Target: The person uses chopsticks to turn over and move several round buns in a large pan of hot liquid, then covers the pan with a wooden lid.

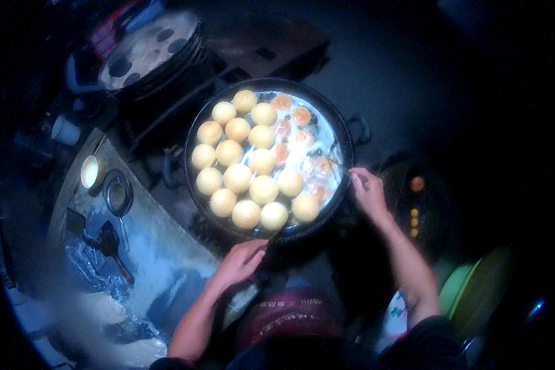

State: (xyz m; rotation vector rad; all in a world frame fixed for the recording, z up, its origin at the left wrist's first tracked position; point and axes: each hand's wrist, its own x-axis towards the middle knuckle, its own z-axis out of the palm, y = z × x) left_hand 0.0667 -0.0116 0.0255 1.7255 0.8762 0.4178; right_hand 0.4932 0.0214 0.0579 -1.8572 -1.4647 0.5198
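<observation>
A wide dark wok (189, 161) of bubbling oil is in front of me. Round golden dough balls (237, 177) crowd its left and lower part. In the froth on the right lie several flatter, orange-brown dough pieces (301, 116). My right hand (369, 190) is closed at the wok's right rim, pinching a thin stick-like tool (338, 164) that reaches into the froth. At the near rim my left hand (245, 258) is closed around a slim dark tool (276, 235). Its far end is hard to make out beside the nearest balls.
On the left, a worktop (160, 237) holds a strainer (118, 192), a dark spatula (109, 239) and clear plastic (120, 290). A small bowl (89, 171) sits at its edge. Beyond it stands a round lid-like plate with holes (149, 50). A green-rimmed basin (459, 287) is at lower right.
</observation>
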